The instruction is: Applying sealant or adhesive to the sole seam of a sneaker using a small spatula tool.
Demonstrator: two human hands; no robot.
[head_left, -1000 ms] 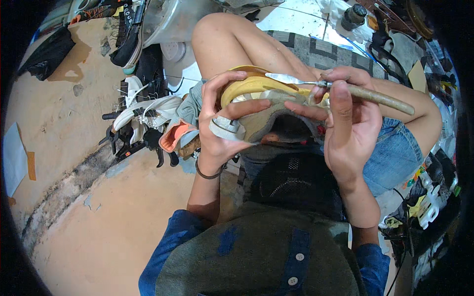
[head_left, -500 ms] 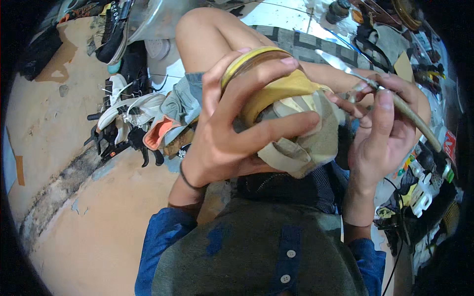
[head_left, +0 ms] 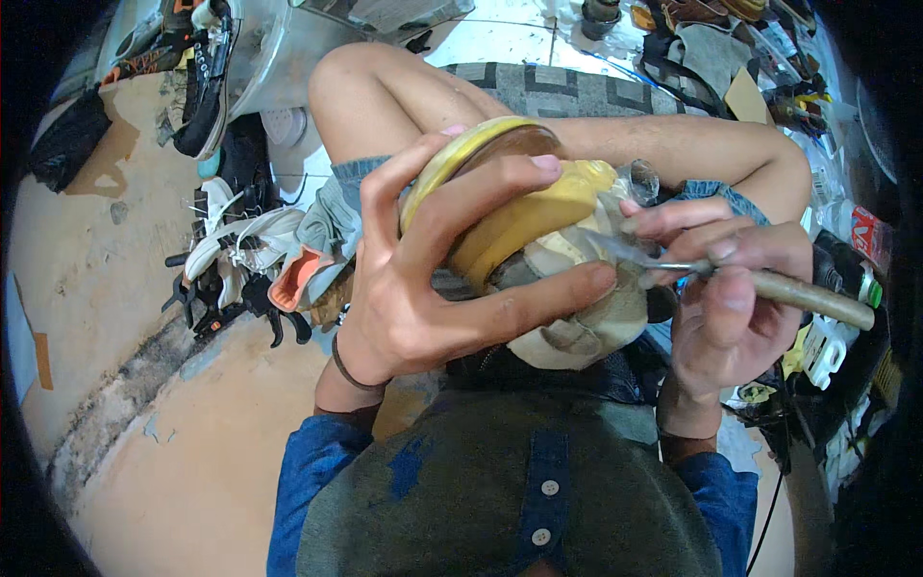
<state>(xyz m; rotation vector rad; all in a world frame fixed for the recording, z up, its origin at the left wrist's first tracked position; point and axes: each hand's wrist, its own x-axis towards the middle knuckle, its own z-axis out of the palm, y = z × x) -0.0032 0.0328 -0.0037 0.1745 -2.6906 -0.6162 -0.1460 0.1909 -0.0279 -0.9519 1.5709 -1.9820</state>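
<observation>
2 hands meet at the shoe (head_left: 577,348), which we hold tilted before us. Our left hand (head_left: 399,284) wraps firmly around it, reaching over the yellow sole (head_left: 519,233), with 1 fingertip (head_left: 601,278) across the pale upper (head_left: 623,322). On the shoe's right side, our right hand (head_left: 726,293) pinches a thin-bladed tool (head_left: 817,300) near the front of its handle; we cannot tell whether the blade (head_left: 625,250) touches the upper or sits just over it. Should the blade skid, we judge, it could nick that nearby fingertip or slice the material. A slack left hold could let the shoe twist under pressure. Left of the shoe lies a white laced shoe (head_left: 231,240); well beyond it stands a dark bottle (head_left: 601,17).
</observation>
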